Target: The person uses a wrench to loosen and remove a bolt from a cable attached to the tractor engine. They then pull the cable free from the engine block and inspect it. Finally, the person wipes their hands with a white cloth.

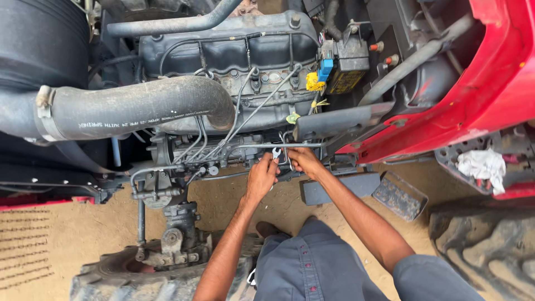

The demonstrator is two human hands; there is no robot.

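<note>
The open-end spanner (276, 153), small, stiff steel and likely oily, sits at a fitting just below the thin metal fuel pipes (245, 120) on the engine's side. The left hand (262, 177) grips its shank, the sensible hold for leverage; the right hand (302, 160) is closed around a pipe bracket beside it, under the big rubber intake hose (139, 106).

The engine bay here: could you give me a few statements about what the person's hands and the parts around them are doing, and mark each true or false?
1. The left hand holds a small spanner at the engine. True.
2. The right hand rests on the tyre. False: it is up at the thin metal pipes beside the left hand.
3. A white rag lies on the red bodywork at the right. True.
4. The large black hose is bright yellow. False: it is black, with a metal clamp.
5. The ground is sandy. True.
</note>
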